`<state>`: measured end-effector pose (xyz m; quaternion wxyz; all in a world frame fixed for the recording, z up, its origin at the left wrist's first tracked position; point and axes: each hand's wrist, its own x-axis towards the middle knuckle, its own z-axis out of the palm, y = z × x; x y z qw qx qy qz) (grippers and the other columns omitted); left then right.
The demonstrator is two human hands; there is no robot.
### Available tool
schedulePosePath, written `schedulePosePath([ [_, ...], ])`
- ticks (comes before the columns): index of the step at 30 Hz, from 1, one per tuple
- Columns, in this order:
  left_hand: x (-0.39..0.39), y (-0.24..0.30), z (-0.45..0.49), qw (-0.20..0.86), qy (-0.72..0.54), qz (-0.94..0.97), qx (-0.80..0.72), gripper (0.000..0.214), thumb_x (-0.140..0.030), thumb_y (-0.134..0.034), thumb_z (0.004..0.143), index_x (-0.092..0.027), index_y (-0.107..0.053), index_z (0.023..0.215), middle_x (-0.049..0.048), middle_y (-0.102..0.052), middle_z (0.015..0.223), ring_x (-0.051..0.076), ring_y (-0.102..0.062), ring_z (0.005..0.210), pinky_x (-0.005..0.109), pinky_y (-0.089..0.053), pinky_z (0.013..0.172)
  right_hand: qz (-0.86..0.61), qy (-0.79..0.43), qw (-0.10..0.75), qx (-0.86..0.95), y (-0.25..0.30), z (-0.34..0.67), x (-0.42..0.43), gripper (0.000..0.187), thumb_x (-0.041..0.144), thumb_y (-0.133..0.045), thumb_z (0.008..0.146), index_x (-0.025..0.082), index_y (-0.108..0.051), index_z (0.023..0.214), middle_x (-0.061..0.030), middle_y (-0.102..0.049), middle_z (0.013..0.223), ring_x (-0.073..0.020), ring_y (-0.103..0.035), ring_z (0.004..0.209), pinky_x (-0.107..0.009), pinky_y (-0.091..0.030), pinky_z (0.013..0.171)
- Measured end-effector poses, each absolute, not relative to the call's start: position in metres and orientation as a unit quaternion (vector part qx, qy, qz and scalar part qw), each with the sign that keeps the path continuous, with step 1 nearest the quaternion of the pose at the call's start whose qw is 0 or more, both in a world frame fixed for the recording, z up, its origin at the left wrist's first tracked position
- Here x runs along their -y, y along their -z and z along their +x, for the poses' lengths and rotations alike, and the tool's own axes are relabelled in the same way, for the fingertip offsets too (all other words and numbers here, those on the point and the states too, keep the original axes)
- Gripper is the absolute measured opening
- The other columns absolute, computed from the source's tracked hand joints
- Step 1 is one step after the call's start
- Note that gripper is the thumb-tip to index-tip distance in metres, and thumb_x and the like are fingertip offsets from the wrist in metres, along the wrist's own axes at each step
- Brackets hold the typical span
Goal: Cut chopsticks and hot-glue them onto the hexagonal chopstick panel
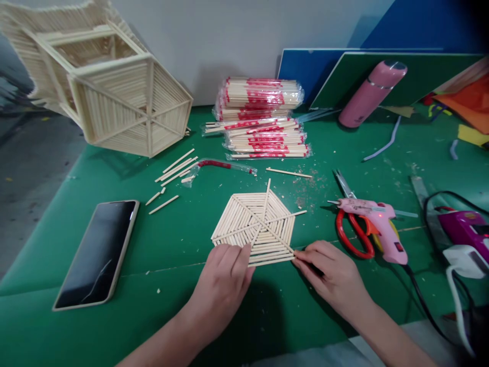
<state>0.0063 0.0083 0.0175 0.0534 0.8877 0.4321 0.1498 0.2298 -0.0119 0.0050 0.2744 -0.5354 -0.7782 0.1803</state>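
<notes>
A six-sided panel of thin wooden sticks [244,216], with crossing spokes over rows of shorter sticks, lies flat on the green table in front of me. My left hand [227,278] grips its near left edge, fingers closed over the outer sticks and hiding that corner. At the near right corner, my right hand [330,272] pinches the end of the outermost stick between thumb and fingertips. Two spoke ends stick out past the far and right edges. Right of the panel lie a pink hot glue gun [376,219] and red-handled scissors [353,234].
A larger stick-built structure [148,112] stands back left. Plastic-wrapped stick bundles [263,117] lie at the back, beside a pink bottle [372,94]. Loose sticks [178,168] lie near a phone [97,255]. Cables and a purple device [466,229] occupy the right side.
</notes>
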Motion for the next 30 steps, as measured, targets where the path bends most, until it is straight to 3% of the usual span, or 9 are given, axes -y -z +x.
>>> schedulePosePath([
  [11, -0.013, -0.016, 0.008, 0.09, -0.085, 0.9, -0.417, 0.024, -0.016, -0.04, 0.085, -0.007, -0.053, 0.102, 0.0054, -0.054, 0.077, 0.018, -0.046, 0.071, 0.037, -0.042, 0.067, -0.54, -0.179, 0.272, 0.776, -0.005, 0.23, 0.012, 0.013, 0.019, -0.052, 0.081, 0.017, -0.065, 0.085, -0.0044, -0.06, 0.072, -0.0136, -0.054, 0.066, -0.027, -0.044, 0.06],
  [22, -0.014, -0.016, 0.009, 0.087, -0.115, 0.902, -0.408, 0.023, -0.014, -0.039, 0.084, -0.005, -0.054, 0.099, 0.0063, -0.055, 0.075, 0.018, -0.046, 0.068, 0.037, -0.041, 0.065, -0.543, -0.185, 0.262, 0.776, -0.006, 0.23, 0.012, 0.013, 0.019, -0.053, 0.081, 0.018, -0.064, 0.087, -0.0046, -0.06, 0.074, -0.0144, -0.054, 0.067, -0.029, -0.044, 0.06],
  [30, -0.004, -0.014, 0.003, 0.062, -0.173, 0.88, -0.438, 0.029, -0.021, -0.049, 0.081, -0.009, -0.05, 0.107, 0.0078, -0.057, 0.082, 0.02, -0.048, 0.078, 0.037, -0.039, 0.073, -0.558, -0.181, 0.267, 0.765, -0.004, 0.23, 0.015, 0.013, 0.021, -0.053, 0.08, 0.017, -0.062, 0.089, -0.0049, -0.059, 0.077, -0.0147, -0.055, 0.07, -0.028, -0.045, 0.061],
])
